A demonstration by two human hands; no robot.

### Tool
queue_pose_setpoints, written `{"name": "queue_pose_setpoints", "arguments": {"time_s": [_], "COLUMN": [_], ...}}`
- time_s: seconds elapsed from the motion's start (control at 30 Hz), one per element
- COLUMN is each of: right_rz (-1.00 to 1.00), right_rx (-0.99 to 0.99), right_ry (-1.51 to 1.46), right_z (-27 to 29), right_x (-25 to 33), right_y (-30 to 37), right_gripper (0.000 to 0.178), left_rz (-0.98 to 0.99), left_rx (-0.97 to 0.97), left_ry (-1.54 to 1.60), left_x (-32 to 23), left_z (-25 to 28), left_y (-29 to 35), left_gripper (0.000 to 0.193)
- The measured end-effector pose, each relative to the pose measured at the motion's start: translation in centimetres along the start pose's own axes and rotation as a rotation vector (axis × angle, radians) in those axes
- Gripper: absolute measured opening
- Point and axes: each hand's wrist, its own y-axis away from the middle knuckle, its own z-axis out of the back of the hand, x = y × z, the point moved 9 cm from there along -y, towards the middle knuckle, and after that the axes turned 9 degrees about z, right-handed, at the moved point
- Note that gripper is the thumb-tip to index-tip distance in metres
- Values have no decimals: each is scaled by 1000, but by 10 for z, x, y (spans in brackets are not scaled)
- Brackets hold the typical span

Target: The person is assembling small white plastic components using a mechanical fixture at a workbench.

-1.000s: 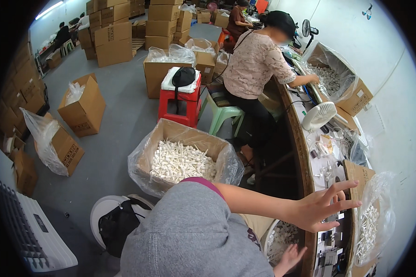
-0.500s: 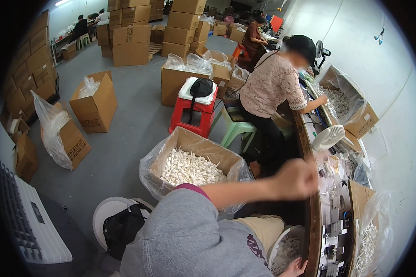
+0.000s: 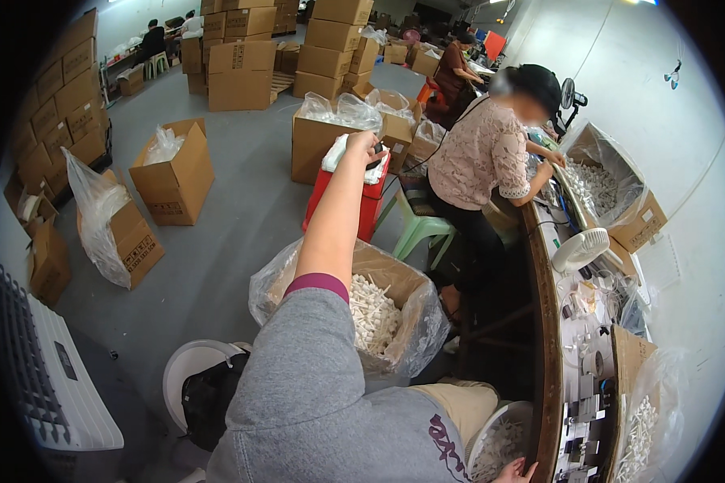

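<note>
My left arm, in a grey sleeve with a magenta cuff, stretches up and away from my shoulder. My left hand (image 3: 362,146) is raised in the air with its fingers curled shut and nothing visible in it. It hangs above a plastic-lined cardboard box of small white parts (image 3: 376,312) and in front of a red crate with a white top (image 3: 366,208). Only the fingers of my right hand (image 3: 517,470) show at the lower edge. They are spread, resting by the wooden bench edge (image 3: 544,378) next to a white bowl of small parts (image 3: 491,441).
A co-worker in a pink top (image 3: 482,157) sits on a green stool (image 3: 416,229) at the bench. On the bench stand a small white fan (image 3: 581,249) and a lined box of white parts (image 3: 612,189). Cardboard boxes (image 3: 173,173) dot the grey floor. A white stool with a black bag (image 3: 207,388) stands beside me.
My left arm has swung away from the bench, from right to upper middle, and its open hand has closed. The view has turned to the left.
</note>
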Motion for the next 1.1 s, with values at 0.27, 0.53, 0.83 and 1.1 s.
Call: {"name": "queue_pose_setpoints", "arguments": {"time_s": [0.27, 0.53, 0.83, 1.1], "right_rz": [-21, -24, 4, 12], "right_rx": [-15, -45, -21, -84], "right_ry": [-14, -42, -68, -36], "right_z": [-3, 4, 20, -6], "right_x": [7, -3, 8, -1], "right_y": [2, -5, -34, 27], "right_gripper": [18, 24, 30, 22], "left_rz": [44, 70, 119, 73], "left_rx": [-103, -41, 62, 27], "left_ry": [-257, -434, -577, -621], "left_x": [13, 17, 54, 74], "left_z": [13, -9, -66, -74], "left_y": [-5, -15, -24, -29], "left_gripper": [18, 15, 8, 9]}}
